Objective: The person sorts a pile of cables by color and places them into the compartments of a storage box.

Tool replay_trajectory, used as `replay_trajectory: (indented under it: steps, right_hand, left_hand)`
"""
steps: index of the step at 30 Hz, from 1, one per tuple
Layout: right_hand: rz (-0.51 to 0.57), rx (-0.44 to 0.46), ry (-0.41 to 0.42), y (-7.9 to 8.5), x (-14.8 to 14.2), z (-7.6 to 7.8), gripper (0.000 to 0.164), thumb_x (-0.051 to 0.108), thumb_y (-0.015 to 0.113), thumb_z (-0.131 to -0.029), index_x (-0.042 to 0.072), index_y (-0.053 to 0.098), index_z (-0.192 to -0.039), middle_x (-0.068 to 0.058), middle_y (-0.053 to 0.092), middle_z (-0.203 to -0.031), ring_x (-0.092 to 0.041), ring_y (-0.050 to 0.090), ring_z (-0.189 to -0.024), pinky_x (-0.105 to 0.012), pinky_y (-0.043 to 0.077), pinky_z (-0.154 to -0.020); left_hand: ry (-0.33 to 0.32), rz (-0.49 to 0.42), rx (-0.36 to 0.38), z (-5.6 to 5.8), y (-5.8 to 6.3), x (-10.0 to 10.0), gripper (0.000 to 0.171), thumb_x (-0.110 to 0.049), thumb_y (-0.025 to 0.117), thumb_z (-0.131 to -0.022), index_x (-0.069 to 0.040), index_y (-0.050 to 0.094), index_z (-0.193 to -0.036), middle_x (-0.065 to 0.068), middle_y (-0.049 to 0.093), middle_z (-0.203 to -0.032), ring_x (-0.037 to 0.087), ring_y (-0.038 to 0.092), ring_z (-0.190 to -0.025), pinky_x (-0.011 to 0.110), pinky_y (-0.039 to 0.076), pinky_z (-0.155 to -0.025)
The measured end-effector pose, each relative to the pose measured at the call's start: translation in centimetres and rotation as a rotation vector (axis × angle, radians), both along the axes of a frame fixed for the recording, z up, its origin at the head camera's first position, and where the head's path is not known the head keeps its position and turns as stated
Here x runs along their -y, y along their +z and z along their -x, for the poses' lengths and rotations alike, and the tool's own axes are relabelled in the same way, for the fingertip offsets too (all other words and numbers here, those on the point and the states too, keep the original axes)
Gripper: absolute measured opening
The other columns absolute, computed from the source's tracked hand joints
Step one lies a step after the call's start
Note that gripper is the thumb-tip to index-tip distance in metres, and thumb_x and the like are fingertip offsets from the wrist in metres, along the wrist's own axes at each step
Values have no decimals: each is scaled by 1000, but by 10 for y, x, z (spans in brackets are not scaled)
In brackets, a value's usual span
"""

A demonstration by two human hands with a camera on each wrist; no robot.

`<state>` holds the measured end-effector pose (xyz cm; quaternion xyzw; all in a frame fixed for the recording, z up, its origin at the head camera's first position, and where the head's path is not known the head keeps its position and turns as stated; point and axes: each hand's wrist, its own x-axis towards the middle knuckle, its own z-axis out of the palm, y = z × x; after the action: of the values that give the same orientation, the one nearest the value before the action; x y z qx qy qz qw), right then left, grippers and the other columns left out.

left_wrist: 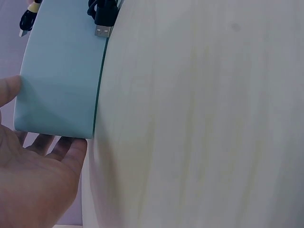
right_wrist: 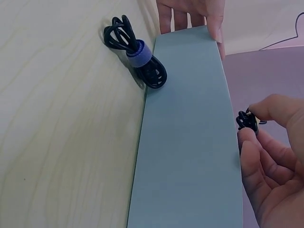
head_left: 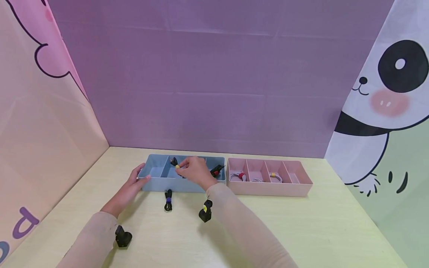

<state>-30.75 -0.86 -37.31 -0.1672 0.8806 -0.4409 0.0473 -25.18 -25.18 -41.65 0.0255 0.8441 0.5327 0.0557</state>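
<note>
My left hand (head_left: 127, 188) grips the left end of a blue divided box (head_left: 181, 185), thumb on its front wall and fingers along the end. Over the middle compartment, my right hand (head_left: 196, 172) pinches a coiled black cable (head_left: 174, 162) with a yellow tie. In the right wrist view part of this cable (right_wrist: 247, 120) shows between thumb and fingertips. Black cables (head_left: 217, 171) with a bit of red lie in the box's right compartment, partly hidden by the hand. Another coiled black cable (head_left: 168, 201) with a purple strap lies on the table before the box; its USB plug (left_wrist: 102, 31) shows in the left wrist view.
Right of the blue box stands a pink divided box (head_left: 271, 188). It holds pale coiled cables, one with a red tie (head_left: 241, 175) and one with a yellow tie (head_left: 273, 175). A purple backdrop (head_left: 214, 111) rises behind the pale wooden table (head_left: 167, 238).
</note>
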Motion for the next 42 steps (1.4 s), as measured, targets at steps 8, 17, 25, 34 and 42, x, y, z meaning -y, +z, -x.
replay_trajectory:
  steps: [8,17,25,34,42]
  right_hand:
    - [-14,-36,11,1,-2,1,15,28,72,-94,14,74,-101,7,67,-88,-9,62,-75,-30,54,-69]
    - [-13,-45,32,1,-4,2,15,27,71,-95,14,75,-101,7,67,-87,-9,62,-73,-30,54,-68]
    - [-23,-39,43,4,-6,-3,15,29,72,-94,16,74,-101,8,65,-85,-9,62,-72,-29,52,-66]
    - [-36,-57,78,3,-9,-9,14,32,72,-94,18,73,-99,8,64,-86,-9,60,-75,-28,52,-67]
    - [-43,-75,94,3,-12,-13,14,32,72,-94,18,72,-97,9,65,-85,-10,59,-75,-27,51,-65]
  left_hand:
    - [1,11,10,0,0,1,88,-57,43,-103,-17,-11,-161,23,-12,-164,53,6,-146,72,8,-112]
    - [9,40,45,2,-1,2,90,-60,41,-102,-20,-14,-160,23,-14,-164,54,2,-146,75,7,-109]
    - [5,37,39,3,-2,2,88,-59,41,-103,-21,-14,-160,23,-14,-164,54,2,-146,75,7,-110]
    - [7,37,46,3,-1,2,89,-61,41,-102,-21,-13,-161,23,-13,-164,53,2,-146,75,7,-110]
    - [-2,25,36,2,-1,2,88,-59,42,-103,-21,-13,-161,23,-13,-164,54,2,-146,74,8,-110]
